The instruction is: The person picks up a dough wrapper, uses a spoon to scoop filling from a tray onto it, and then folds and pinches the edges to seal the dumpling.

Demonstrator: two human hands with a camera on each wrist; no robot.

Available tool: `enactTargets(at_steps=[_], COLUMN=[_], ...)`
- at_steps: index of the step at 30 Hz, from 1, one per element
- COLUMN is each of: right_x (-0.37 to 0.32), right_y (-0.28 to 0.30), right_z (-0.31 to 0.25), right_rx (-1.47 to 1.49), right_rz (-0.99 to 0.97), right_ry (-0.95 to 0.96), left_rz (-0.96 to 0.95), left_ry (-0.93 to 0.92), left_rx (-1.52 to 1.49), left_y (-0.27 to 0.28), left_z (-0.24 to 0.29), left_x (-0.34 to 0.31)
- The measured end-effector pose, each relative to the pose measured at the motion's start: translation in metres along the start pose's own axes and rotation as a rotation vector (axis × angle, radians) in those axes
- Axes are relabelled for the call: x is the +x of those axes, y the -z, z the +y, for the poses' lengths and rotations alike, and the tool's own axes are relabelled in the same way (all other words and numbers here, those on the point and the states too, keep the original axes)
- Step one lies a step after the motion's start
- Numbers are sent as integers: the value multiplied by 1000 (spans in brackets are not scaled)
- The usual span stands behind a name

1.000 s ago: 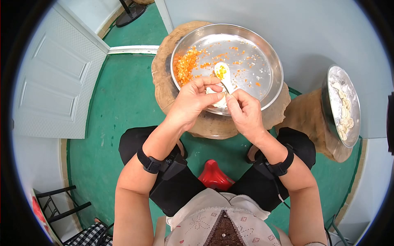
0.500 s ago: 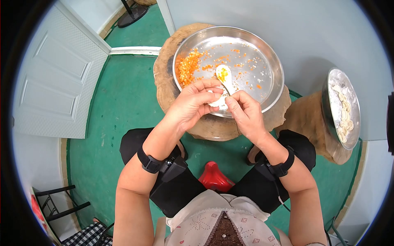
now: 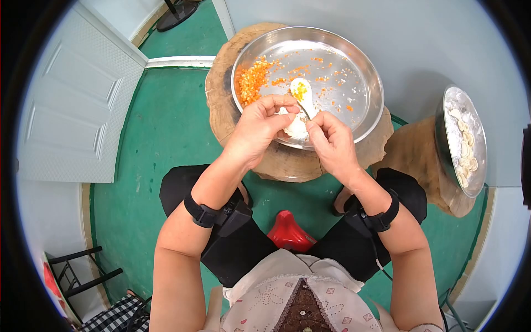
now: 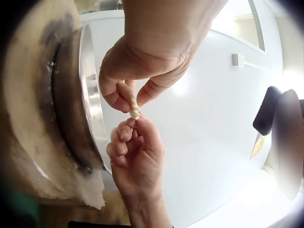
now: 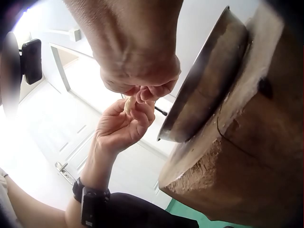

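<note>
My left hand [image 3: 255,130] holds a small pale dough dumpling [image 4: 132,102] between thumb and fingers, over the near rim of a wide steel pan [image 3: 362,119]. Its pleated end shows in the left wrist view, where thumb and fingertips of my right hand [image 4: 138,161] pinch that end. From above, the fingers largely hide the dumpling. Just beyond both hands lies a white spoon [image 3: 301,91] with bits of yellow filling in its bowl. Chopped orange and pale filling [image 3: 253,82] is heaped at the pan's left side. Something white and floury [image 3: 297,128] lies under the hands.
The pan stands on a wooden stump table [image 3: 221,110]. To the right, a tilted steel bowl [image 3: 464,99] with flour and several finished dumplings [image 3: 467,149] rests on another stump [image 3: 409,155]. A red seat [image 3: 290,232] is between the knees; a wall stands behind.
The hands stay together over the pan's near edge, their fingers shifting slightly along the dumpling. The whole head view has tilted a little; pan, spoon and bowl keep their places.
</note>
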State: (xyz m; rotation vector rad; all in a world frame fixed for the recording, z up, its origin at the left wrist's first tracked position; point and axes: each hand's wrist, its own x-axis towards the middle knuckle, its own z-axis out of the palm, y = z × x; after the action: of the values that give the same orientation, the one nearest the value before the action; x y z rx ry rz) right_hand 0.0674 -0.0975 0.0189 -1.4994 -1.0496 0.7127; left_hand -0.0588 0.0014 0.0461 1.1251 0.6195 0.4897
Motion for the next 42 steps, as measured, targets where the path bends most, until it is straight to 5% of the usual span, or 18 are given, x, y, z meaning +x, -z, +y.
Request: enactTargets(at_steps=[11,26,35,42], right_x=[2,6,13,17], right_y=[7,-5,8,18], right_z=[-15,5,0,-5], right_rx=[30,30,412,366], right_rz=[29,61,-48,-334], right_ry=[-115,99,-169,-121], left_rz=[54,46,19,-129], left_ry=[59,136,158,185], left_rx=[-109,-317,-374,-394], left_y=[0,-3,1,8], left_z=[5,-5,-7,-7], left_x=[0,3,4,7])
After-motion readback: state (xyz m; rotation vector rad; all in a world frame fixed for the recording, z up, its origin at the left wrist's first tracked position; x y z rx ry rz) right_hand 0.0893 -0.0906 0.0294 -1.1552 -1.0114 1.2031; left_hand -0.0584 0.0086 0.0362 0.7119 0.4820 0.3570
